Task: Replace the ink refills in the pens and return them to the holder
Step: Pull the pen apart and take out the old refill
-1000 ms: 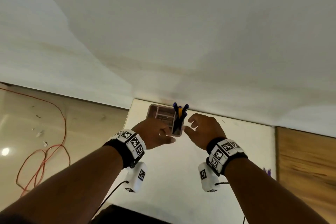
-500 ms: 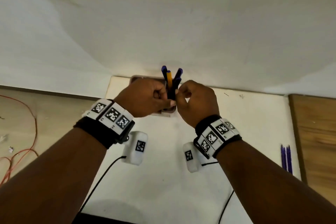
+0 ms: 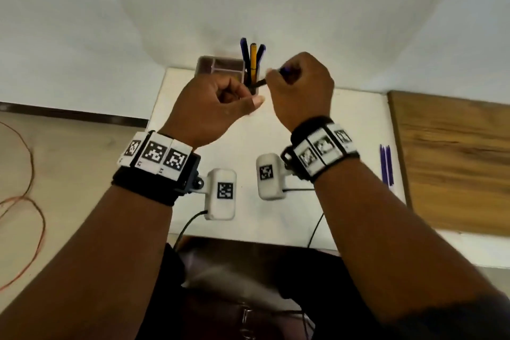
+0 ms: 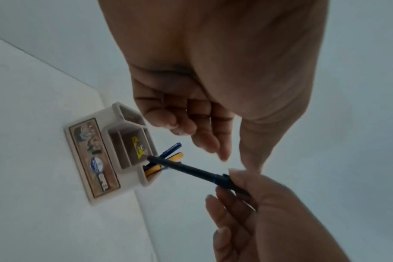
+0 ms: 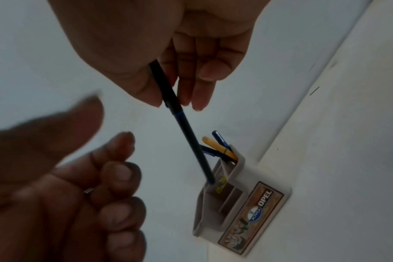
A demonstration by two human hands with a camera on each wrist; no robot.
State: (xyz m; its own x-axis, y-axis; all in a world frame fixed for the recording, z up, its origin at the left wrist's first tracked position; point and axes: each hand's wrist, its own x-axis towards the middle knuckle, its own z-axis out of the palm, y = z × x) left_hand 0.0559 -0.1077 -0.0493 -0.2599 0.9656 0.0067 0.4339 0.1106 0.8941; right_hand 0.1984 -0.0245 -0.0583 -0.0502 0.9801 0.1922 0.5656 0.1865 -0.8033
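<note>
Step in hand: taking one dark pen [image 4: 191, 170] out of the holder [image 4: 96, 159] to swap its refill, by the look of things.
Right hand [image 3: 299, 85]: clasped round the cap end of the dark pen, thumb and fingers pinching it; barrel slanting down toward the holder's pen compartment, tip at or just over its rim, cannot tell whether clear of it.
Left hand [image 3: 212, 107]: curled loosely with the thumb out, grasping nothing, hovering just near-left of the holder, not touching the pen.
Holder: at the far edge of the white counter [image 3: 276, 124], against the wall; a blue pen [image 5: 219, 139], a yellow pen [image 5: 218, 147] and another dark one standing in its right compartment, the other compartments showing no pens.
Doing it well: best lifted along the barrel's own line until the tip clears the rim, then brought to the left hand for a two-handed twist near the join; sideways pull likely to tip the light holder or drag the neighbouring pens.
Refills [image 3: 385, 164]: two slim purple sticks, likely the new ones, at the counter's right edge, well apart from the hands.
Around: wooden panel [image 3: 452, 163] to the right; orange cable [image 3: 24, 196] on the floor at left.
In the way: only the crowding pens beside the barrel.
</note>
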